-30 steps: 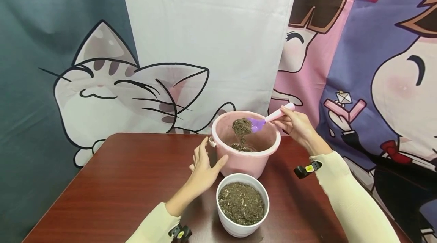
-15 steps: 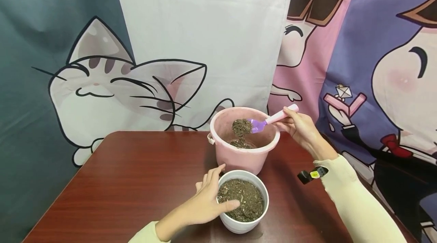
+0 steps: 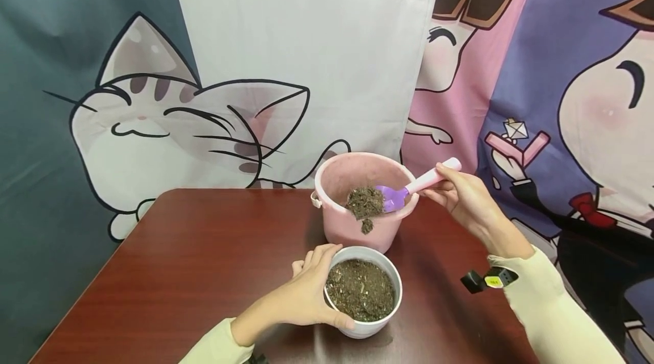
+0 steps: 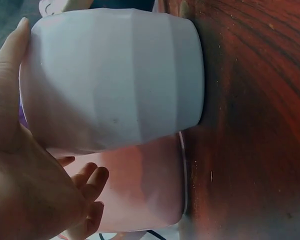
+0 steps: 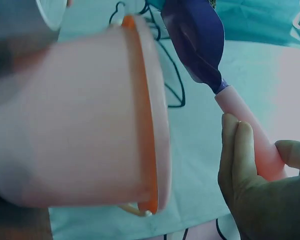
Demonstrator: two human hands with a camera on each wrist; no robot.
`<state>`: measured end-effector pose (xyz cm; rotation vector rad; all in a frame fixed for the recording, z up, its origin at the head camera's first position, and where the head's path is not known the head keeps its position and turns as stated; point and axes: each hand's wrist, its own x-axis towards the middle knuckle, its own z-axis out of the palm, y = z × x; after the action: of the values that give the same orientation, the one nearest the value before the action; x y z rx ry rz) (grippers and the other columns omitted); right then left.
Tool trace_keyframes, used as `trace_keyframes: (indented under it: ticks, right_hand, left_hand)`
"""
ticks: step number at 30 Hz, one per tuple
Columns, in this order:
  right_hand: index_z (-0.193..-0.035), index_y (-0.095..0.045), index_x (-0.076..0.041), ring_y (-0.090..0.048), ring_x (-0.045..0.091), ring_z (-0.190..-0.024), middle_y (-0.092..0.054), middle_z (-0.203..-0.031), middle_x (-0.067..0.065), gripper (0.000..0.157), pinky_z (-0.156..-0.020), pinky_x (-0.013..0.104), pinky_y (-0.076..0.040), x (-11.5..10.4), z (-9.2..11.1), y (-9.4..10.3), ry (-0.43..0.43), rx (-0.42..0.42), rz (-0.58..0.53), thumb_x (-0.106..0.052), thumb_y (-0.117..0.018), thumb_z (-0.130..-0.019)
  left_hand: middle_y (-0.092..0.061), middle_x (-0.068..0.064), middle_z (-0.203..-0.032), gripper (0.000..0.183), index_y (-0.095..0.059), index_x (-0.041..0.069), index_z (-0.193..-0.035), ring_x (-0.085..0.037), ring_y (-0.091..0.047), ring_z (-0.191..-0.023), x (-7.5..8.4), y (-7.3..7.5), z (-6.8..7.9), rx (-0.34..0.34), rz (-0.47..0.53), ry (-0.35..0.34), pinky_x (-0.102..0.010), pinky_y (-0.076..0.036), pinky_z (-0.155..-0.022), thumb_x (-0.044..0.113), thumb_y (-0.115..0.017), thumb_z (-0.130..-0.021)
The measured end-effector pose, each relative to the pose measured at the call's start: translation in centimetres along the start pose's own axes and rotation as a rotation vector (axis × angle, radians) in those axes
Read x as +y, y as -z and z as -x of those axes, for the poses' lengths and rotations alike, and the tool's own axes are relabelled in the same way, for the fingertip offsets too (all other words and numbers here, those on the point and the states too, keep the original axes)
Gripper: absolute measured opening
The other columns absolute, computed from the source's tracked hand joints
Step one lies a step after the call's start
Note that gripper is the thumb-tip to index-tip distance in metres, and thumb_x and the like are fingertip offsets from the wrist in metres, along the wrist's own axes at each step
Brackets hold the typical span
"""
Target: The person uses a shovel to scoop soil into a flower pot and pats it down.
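My right hand [image 3: 467, 199] grips the pink handle of a small garden trowel [image 3: 395, 198]. Dark soil [image 3: 365, 203] is heaped on its purple blade, above the near rim of a pink bucket [image 3: 365, 233], and a clump hangs below the heap. Nearer to me stands a white flower pot [image 3: 365, 328], filled with soil [image 3: 361, 290] almost to the rim. My left hand [image 3: 301, 298] holds the pot by its left side, thumb at the near side and fingers toward the far side. In the right wrist view the trowel's purple underside [image 5: 197, 42] shows beside the bucket [image 5: 90, 120].
The reddish-brown table [image 3: 204, 273] extends to the left of both containers. Behind it hangs a cloth backdrop [image 3: 306, 40] with cartoon figures. A white handle fitting [image 3: 316, 200] juts from the bucket's left rim.
My left hand has come from beside the bucket to the flower pot's side. The loaded trowel has moved from over the bucket's inside toward me, to its near rim.
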<state>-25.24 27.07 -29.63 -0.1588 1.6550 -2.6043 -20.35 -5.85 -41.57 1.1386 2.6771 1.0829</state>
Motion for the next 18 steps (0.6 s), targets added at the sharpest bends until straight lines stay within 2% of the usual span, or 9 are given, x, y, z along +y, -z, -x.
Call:
trace_keyframes:
  ticks: [5,10,18]
  right_hand:
    - [-0.092,-0.074,-0.001,-0.072,0.017,-0.080,-0.073,-0.088,0.011,0.022,-0.078,0.030,-0.056,0.5,2.1,-0.3,-0.001,-0.013,0.003,-0.010,-0.056,-0.102]
    - [-0.092,-0.071,-0.002,-0.073,0.018,-0.081,-0.074,-0.089,0.011,0.021,-0.078,0.030,-0.056,1.6,3.8,-0.4,0.001,-0.025,0.058,-0.010,-0.054,-0.102]
    - [-0.096,-0.064,0.001,-0.073,0.019,-0.083,-0.073,-0.090,0.010,0.016,-0.079,0.033,-0.056,4.5,6.0,-0.3,-0.011,0.038,0.243,-0.011,-0.056,-0.102]
  left_hand:
    - [-0.033,-0.007,-0.147,0.123,-0.027,0.005,-0.152,-0.024,-0.035,-0.126,0.0,0.2,0.0,-0.010,0.021,-0.003,-0.037,-0.023,-0.082,0.059,-0.088,-0.060]
    - [-0.033,-0.007,-0.146,0.122,-0.027,0.005,-0.152,-0.025,-0.034,-0.129,-0.1,0.3,-0.1,-0.014,0.036,0.005,-0.038,-0.024,-0.082,0.059,-0.088,-0.061]
    - [-0.034,-0.008,-0.146,0.123,-0.025,0.004,-0.153,-0.025,-0.034,-0.130,0.2,0.3,-0.1,-0.029,0.053,0.010,-0.040,-0.025,-0.085,0.058,-0.088,-0.061]
